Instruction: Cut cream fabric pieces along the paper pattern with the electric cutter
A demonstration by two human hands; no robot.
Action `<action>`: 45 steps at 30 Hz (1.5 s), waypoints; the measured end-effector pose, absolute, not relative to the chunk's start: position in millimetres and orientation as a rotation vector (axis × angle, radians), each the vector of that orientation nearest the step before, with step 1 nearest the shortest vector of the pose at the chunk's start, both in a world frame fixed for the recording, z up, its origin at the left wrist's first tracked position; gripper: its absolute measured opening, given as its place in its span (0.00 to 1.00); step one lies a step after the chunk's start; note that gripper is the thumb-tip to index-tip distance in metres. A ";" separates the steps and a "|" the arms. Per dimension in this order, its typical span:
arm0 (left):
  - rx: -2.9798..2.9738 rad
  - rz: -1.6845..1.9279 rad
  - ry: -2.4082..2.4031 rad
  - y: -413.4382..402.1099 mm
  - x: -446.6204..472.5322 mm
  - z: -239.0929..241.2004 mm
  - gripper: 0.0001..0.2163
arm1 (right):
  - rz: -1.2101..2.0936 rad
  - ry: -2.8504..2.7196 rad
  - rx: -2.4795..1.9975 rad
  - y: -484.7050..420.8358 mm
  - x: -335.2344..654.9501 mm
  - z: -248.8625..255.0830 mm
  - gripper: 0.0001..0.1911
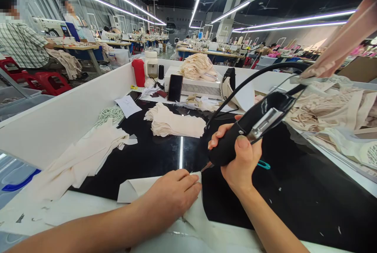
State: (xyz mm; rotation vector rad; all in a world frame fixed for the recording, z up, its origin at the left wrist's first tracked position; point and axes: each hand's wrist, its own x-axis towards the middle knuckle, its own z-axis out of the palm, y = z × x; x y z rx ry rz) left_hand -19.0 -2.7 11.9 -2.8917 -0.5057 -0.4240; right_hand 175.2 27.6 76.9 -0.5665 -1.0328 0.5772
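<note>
In my right hand [243, 159] is a black corded hand tool [228, 143] with a silver lever on its side and a narrow metal tip pointing down to the left. The tip comes close to the upper edge of a white fabric piece [135, 188] at the front of the black tabletop. Across that fabric lies my left hand [179, 192], its fingers bent together and holding the fabric down near the tip. Whether the tip touches the fabric, I cannot tell. Farther back sits a stack of cream fabric strips [175, 121].
More cream fabric [94, 151] lies on the left, beside pale green cord [110, 115]. Turquoise snips [263, 164] rest behind my right wrist. A phone [174, 88] leans on a white machine [200, 88]. Heaped straps [332, 108] fill the right side. A black cable [250, 82] arches overhead.
</note>
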 end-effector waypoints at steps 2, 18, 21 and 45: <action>-2.893 -0.412 -0.498 -2.8 -19.2 12.5 0.10 | 0.571 -1.033 -0.562 27.7 174.7 77.2 0.22; -2.845 -0.444 -0.462 -2.5 -17.0 5.2 0.08 | 0.583 -1.019 -0.639 25.3 175.2 74.9 0.26; -2.845 -0.413 -0.449 -3.6 -17.9 8.5 0.09 | 0.570 -1.016 -0.647 25.6 175.6 74.8 0.26; -2.689 -0.438 -0.366 -4.5 -17.5 7.1 0.10 | 0.561 -1.018 -0.589 24.3 172.1 75.8 0.24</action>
